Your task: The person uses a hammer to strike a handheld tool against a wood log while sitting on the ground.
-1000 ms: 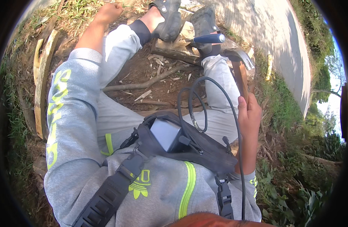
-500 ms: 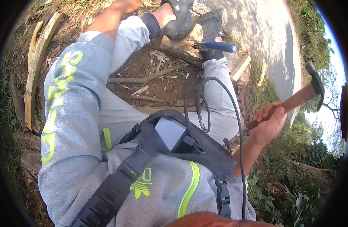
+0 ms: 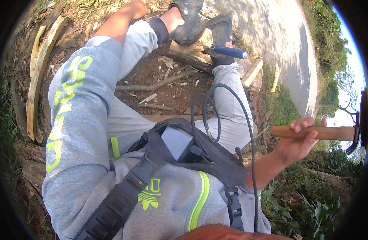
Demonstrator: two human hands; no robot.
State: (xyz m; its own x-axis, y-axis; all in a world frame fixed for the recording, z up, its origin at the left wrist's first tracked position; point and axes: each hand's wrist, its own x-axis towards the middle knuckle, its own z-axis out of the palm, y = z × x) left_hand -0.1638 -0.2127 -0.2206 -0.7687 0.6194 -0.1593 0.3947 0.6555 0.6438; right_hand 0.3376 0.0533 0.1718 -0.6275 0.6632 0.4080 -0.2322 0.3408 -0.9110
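Observation:
My right hand [image 3: 298, 142] is raised at the right side, fingers wrapped round the wooden handle of a hammer [image 3: 338, 133]. The hammer lies almost level, its dark metal head near the right rim of the picture. At the top, my left hand [image 3: 136, 9] is curled closed by my left knee; its fingers are mostly turned away, so anything inside is hidden. A blue-handled tool [image 3: 232, 52], perhaps a chisel, stands out sideways from a split log [image 3: 190, 57] between my feet. Where its blade ends is hard to make out.
My dark clogs [image 3: 188, 24] press against the log. A branch [image 3: 154, 86] and wood chips lie on the soil between my legs, with long split pieces [image 3: 42, 76] at the left. A black cable [image 3: 248, 116] loops from the chest bag [image 3: 220, 160]. A paved path [image 3: 286, 44] runs beyond.
My right hand has moved outward to the right with the hammer, whose handle has turned from slanting upward to nearly level. My left arm has shifted only slightly.

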